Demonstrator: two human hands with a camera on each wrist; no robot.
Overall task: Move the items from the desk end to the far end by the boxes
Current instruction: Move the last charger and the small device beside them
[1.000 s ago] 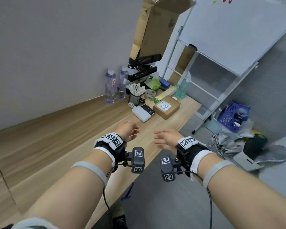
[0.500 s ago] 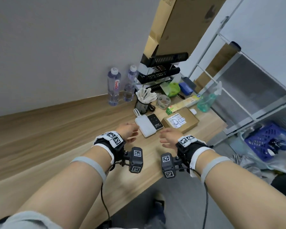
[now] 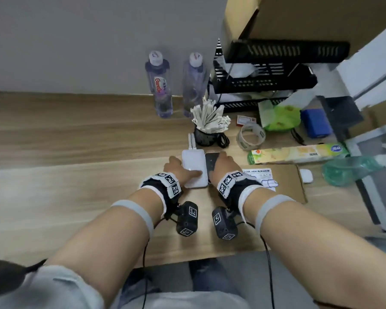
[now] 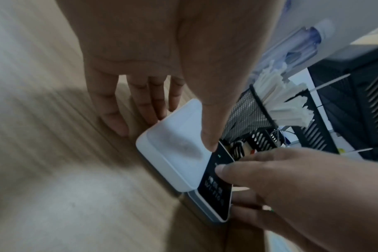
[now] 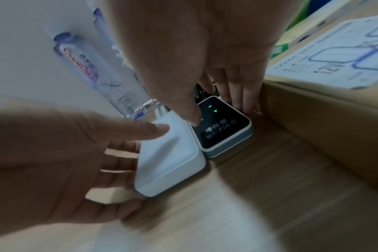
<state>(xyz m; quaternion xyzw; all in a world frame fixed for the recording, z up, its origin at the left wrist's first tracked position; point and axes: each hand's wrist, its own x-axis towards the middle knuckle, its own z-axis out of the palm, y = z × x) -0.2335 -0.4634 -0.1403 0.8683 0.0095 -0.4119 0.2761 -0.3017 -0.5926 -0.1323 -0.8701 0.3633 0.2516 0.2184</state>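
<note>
A pale wood-grain worktop (image 3: 80, 152) runs along a plain grey wall. On it 2 flat, round-cornered devices lie side by side, touching: a glossy white box (image 3: 194, 168) and a black-faced router (image 3: 211, 162) with green lights and "Wi-Fi6" print. The left hand (image 3: 177, 169) clasps the white box, thumb (image 4: 209, 136) laid on its top, fingers (image 4: 145, 105) down its left edge on the wood. The right hand (image 3: 223, 167) clasps the router likewise, thumb (image 5: 190, 117) on the dark face, fingers (image 5: 240, 95) squeezed between it and a brown cardboard box (image 3: 285, 181) bearing a printed label. Behind stand 2 clear plastic bottles (image 3: 159, 85), a black mesh cup (image 3: 204, 137) stuffed with paper-wrapped sticks, a tape roll (image 3: 251, 137) and a black slatted tray rack (image 3: 265, 70)
</note>
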